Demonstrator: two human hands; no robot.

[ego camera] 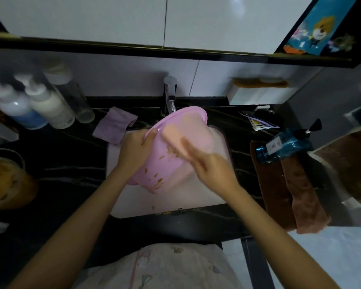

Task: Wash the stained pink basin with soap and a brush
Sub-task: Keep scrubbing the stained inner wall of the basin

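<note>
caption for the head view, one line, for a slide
Left hand grips the rim of a tilted, brown-stained pink basin over the sink; blurred right hand presses on it.

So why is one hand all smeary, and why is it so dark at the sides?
In the head view the right hand is smeared by motion blur inside the pink basin, while the left hand gripping its rim looks sharper; the white sink catches the light but the black counter looks dim; the wide lens bends the edges, and the pump bottles look soft.

The light is dim. White wall tiles (pixel 133 76) rise above the black veined bench (pixel 71 163). Pale floor (pixel 331 257) lies beside it.
</note>
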